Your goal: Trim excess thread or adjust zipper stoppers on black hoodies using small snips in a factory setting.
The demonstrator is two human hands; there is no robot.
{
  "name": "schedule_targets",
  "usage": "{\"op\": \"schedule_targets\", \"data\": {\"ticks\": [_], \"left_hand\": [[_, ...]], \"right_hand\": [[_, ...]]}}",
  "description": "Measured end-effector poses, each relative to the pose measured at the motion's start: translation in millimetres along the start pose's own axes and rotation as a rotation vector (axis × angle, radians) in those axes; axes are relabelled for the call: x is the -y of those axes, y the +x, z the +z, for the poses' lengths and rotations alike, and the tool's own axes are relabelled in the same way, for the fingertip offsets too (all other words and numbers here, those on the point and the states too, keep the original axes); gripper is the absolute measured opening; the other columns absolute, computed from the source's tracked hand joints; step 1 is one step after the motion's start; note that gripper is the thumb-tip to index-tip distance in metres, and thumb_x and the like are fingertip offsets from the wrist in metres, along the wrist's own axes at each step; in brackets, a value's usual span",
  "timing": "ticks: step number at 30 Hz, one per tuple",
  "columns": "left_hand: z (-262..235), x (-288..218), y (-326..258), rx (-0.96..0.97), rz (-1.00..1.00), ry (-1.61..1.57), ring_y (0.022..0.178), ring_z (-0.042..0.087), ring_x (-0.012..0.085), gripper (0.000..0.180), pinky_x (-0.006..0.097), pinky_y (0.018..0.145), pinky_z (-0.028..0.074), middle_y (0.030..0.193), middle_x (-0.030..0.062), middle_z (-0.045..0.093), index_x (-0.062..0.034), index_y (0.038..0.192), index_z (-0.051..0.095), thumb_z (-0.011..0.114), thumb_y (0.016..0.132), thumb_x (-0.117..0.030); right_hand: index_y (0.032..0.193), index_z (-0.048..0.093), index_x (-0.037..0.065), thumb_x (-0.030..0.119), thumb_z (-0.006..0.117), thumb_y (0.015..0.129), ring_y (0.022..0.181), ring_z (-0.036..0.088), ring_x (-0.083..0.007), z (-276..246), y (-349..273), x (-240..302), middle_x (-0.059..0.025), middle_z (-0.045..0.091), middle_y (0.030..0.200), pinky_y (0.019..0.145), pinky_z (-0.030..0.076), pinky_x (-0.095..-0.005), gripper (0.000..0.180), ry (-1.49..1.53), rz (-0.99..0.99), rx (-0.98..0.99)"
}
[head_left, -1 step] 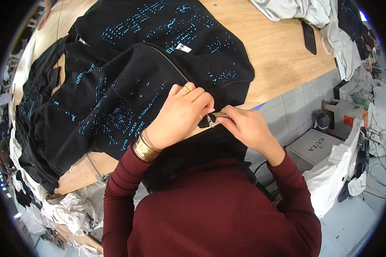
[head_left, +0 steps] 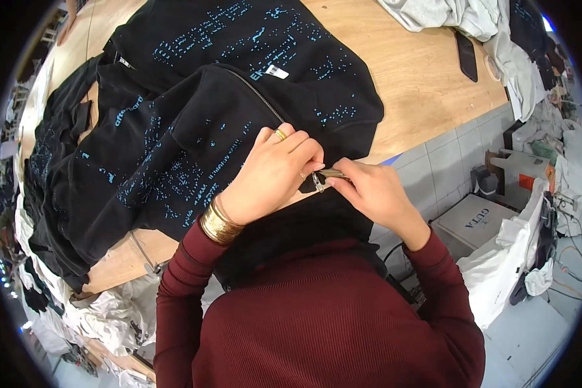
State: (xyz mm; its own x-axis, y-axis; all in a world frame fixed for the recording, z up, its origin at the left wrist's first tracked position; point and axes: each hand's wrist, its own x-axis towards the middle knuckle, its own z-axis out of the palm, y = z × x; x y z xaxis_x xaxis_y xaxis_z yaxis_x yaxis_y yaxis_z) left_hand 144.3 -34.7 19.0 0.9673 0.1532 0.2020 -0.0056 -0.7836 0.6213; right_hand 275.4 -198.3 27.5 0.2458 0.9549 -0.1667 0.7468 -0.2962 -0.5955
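Note:
A black zip jacket [head_left: 239, 103] with scattered blue print lies spread on the wooden table. Its metal zipper [head_left: 255, 92] runs down to the fingers of my left hand [head_left: 268, 165], which is closed in a pinch at the garment's near edge. My right hand [head_left: 375, 191] grips a small brassy metal tool [head_left: 334, 173] between thumb and fingers; its exact kind is hard to make out. The tool's tip meets a small shiny piece right at my left fingertips. What lies under the left fingers is hidden. A white tag [head_left: 277, 72] rests on the jacket.
More black printed garments [head_left: 52, 168] are heaped at the left. On the table [head_left: 427, 90] at the far right are a dark phone [head_left: 465, 57] and white cloth [head_left: 427, 13]. Boxes [head_left: 475, 220] and white fabric stand on the tiled floor at the right. Another person's hand [head_left: 66, 29] shows at the upper left.

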Motion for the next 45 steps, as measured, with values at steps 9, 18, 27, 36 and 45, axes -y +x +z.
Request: {"op": "schedule_targets", "data": {"ticks": [9,18,27,36,45], "left_hand": [[5,5,3,-0.041,-0.039,-0.204,0.074,0.046,0.0222,0.01,0.032,0.071,0.038,0.077,0.0041,0.05,-0.0056,0.08,0.057,0.066,0.076,-0.005],[-2,6,4,-0.071,-0.006,-0.06,0.082,0.047,0.022,0.011,0.033,0.074,0.038,0.086,0.0023,0.053,-0.0069,0.084,0.06,0.067,0.075,-0.006],[9,5,17,0.074,0.124,0.012,0.096,0.051,0.0191,0.014,0.038,0.099,0.033,0.09,-0.0005,0.056,-0.0093,0.085,0.064,0.069,0.073,-0.014],[13,18,21,0.192,0.117,0.026,0.087,0.052,0.0204,0.006,0.033,0.08,0.039,0.078,0.0021,0.054,-0.0082,0.071,0.061,0.067,0.072,-0.01],[4,16,21,0.182,0.014,0.022,0.08,0.05,0.0244,0.013,0.035,0.073,0.04,0.079,0.0047,0.052,-0.0064,0.072,0.057,0.07,0.072,-0.01]], "right_hand": [[0.082,0.051,0.006,0.025,0.059,0.086,0.061,0.058,-0.0281,-3,9,3,-0.009,0.058,0.068,0.051,0.043,-0.0374,0.021,-0.198,-0.078,-0.015],[0.082,0.052,0.006,0.025,0.06,0.085,0.062,0.059,-0.0283,-7,10,-7,-0.0099,0.059,0.068,0.053,0.045,-0.0378,0.021,-0.254,-0.117,0.053],[0.085,0.053,0.005,0.027,0.061,0.084,0.064,0.059,-0.0327,-11,-5,-17,-0.0143,0.059,0.067,0.054,0.042,-0.041,0.024,-0.058,0.059,0.043],[0.094,0.053,0.006,0.027,0.062,0.084,0.068,0.06,-0.0353,0,-11,-23,-0.0155,0.061,0.071,0.06,0.045,-0.0416,0.025,0.032,0.07,0.02],[0.082,0.05,0.006,0.027,0.056,0.088,0.065,0.06,-0.0321,12,6,-19,-0.0115,0.059,0.069,0.053,0.046,-0.041,0.023,-0.12,-0.078,0.001]]}}
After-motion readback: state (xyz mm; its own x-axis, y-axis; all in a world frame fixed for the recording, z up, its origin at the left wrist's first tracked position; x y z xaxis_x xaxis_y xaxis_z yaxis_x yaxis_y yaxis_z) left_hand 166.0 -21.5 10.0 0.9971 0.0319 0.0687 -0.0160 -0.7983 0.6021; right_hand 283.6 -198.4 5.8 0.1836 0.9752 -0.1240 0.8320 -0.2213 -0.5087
